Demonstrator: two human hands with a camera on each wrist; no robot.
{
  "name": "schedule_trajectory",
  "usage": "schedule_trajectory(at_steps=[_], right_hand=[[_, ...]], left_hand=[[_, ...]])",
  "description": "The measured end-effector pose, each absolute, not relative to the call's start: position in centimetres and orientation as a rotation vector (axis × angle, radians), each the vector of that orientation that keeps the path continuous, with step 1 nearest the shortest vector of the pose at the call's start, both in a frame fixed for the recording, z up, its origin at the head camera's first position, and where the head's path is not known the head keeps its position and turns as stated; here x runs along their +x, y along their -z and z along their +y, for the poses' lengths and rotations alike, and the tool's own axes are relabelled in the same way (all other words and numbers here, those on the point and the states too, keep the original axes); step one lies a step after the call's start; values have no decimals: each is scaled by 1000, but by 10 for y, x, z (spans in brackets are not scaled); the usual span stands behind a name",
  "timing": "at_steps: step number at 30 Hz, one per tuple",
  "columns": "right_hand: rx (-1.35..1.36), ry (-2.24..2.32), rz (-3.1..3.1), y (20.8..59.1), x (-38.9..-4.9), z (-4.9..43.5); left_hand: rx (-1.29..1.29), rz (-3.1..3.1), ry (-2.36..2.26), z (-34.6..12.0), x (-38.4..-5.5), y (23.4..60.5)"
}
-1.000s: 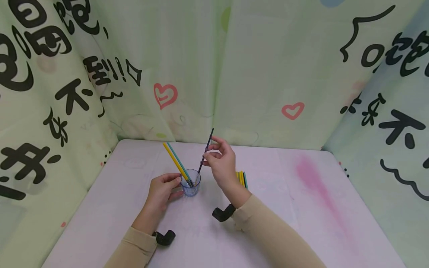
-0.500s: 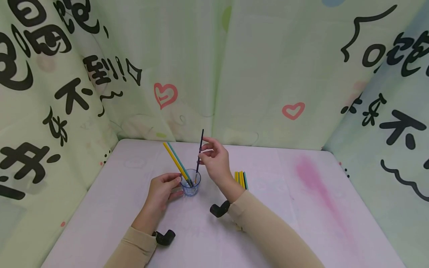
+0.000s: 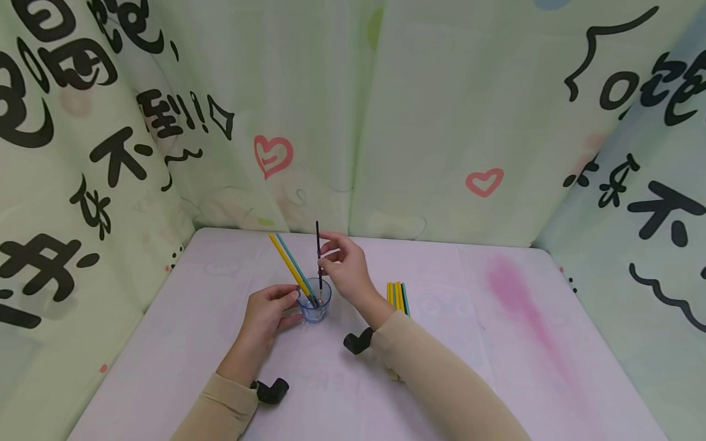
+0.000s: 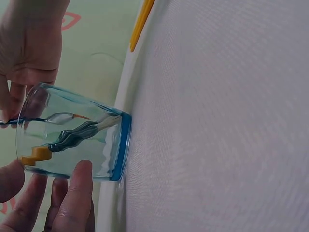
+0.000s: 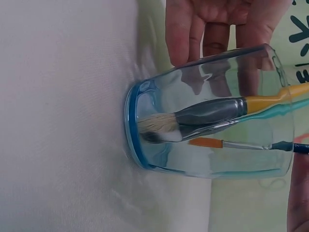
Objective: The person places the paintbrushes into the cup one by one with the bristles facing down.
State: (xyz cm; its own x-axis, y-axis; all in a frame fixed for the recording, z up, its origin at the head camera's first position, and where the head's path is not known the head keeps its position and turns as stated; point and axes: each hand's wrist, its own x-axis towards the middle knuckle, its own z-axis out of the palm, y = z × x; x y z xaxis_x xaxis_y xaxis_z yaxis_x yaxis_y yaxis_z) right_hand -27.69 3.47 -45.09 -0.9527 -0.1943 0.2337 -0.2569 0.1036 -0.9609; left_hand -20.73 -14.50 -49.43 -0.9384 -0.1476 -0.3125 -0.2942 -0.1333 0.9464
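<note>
A clear blue-tinted glass cup [image 3: 314, 315] stands upright on the table. My left hand [image 3: 269, 311] holds its left side, thumb near the rim and fingers along the wall. Two brushes lean in it, one with a yellow handle [image 3: 285, 260] and one with a teal handle [image 3: 293, 260]; their bristles reach the cup's bottom. My right hand [image 3: 349, 269] pinches a thin dark paintbrush [image 3: 318, 248] upright over the cup. Through the glass in the right wrist view, its orange bristles [image 5: 206, 142] show inside, above the bottom.
Several yellow and green-teal brushes [image 3: 398, 297] lie on the table, partly hidden behind the right forearm. A white cloth covers the table [image 3: 474, 355], with a pink stain [image 3: 518, 294] at right. Printed curtains [image 3: 419, 122] surround the table.
My right hand has moved left and slightly down, bringing the dark paintbrush from a tilt to upright and lower into the cup. My left hand and the cup have stayed put.
</note>
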Motion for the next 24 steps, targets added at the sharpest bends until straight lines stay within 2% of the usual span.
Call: schedule_trajectory(at_steps=[18,24], right_hand=[[431,-1906,-2464,466,-279,29],[504,-1929,-2504,470,-277,31]], left_hand=[[-504,1989,-2242,-145,-206,494],[-508,1988,-2242,-145,-206,494]])
